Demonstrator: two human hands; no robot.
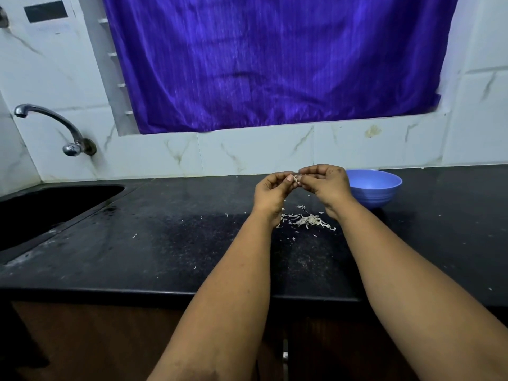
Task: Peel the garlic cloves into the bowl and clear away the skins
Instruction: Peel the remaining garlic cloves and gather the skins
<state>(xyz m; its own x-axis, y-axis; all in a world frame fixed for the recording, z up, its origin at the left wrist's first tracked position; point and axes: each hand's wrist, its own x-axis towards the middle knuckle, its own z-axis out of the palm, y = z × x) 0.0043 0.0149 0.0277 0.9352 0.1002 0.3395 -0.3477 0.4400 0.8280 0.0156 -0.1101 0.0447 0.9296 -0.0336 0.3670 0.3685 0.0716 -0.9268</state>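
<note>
Head view: left hand [270, 188] and right hand [327, 182] pinch one garlic clove [297, 178]; one bowl [375, 189]; one skin pile [308, 220].

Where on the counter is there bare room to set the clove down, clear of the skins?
Barest: the black counter between the sink and the left hand, only stray flecks there. Also the strip right of the blue bowl. Crowded: the pile of garlic skins below both hands, the right hand beside the bowl.

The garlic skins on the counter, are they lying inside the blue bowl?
No, the garlic skins lie in a loose heap on the black counter, beside and in front of the blue bowl, below both hands.
</note>
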